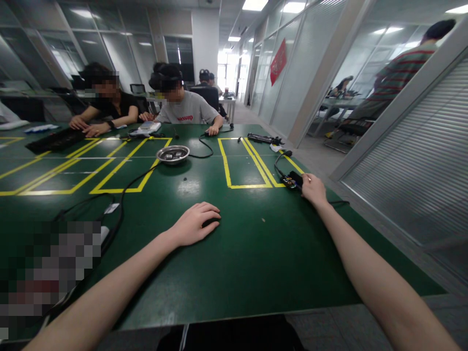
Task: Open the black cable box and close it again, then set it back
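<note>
My left hand [195, 224] rests palm down on the green table [256, 253], its fingers curled over a small dark object that I cannot make out. My right hand [313, 190] reaches out to the right edge of the table and grips a small black device [292, 180] with coloured buttons. A black cable [280, 163] runs from that device toward the far side. The device lies at the corner of a yellow taped rectangle [244, 163].
A round metal dish [172, 154] with small parts stands mid-table, a black cable running from it. Two people sit at the far side with their hands on the table. A long black tool [261, 139] lies far right. More cables trail at the left.
</note>
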A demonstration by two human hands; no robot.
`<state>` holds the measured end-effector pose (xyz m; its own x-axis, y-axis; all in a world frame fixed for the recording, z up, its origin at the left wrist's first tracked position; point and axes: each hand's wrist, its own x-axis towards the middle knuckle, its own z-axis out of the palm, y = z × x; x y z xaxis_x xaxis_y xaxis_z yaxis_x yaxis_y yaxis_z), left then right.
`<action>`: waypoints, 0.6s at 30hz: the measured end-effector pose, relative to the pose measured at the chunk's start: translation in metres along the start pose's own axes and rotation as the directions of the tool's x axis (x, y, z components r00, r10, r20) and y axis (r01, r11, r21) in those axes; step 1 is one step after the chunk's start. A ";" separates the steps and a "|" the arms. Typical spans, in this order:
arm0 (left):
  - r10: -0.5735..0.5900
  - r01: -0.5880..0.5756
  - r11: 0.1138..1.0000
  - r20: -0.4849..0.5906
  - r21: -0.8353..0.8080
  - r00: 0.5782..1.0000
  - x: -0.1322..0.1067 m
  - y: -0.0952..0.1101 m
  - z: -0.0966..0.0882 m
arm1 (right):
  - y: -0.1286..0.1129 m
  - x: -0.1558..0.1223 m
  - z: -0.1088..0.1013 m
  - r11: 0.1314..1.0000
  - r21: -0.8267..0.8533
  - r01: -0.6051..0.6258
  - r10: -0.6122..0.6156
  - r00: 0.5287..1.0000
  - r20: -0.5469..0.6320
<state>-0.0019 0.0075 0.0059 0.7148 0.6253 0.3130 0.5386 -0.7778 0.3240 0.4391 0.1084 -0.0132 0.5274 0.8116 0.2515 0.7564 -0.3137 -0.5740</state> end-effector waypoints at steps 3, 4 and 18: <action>0.000 0.000 1.000 0.000 -0.006 1.000 0.000 0.001 -0.001 | -0.001 -0.002 -0.001 0.999 0.035 -0.004 0.005 1.000 -0.009; -0.002 0.002 1.000 0.001 -0.005 1.000 0.001 0.001 -0.001 | -0.002 -0.004 -0.001 0.999 0.044 -0.003 0.003 1.000 -0.014; -0.001 0.001 1.000 -0.006 -0.002 1.000 0.000 0.002 -0.001 | -0.011 -0.008 -0.006 0.959 -0.064 0.277 -0.282 0.955 -0.088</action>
<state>-0.0017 0.0061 0.0077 0.7120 0.6261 0.3178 0.5382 -0.7774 0.3256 0.4294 0.1020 -0.0041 0.3246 0.8206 0.4704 0.8959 -0.1073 -0.4310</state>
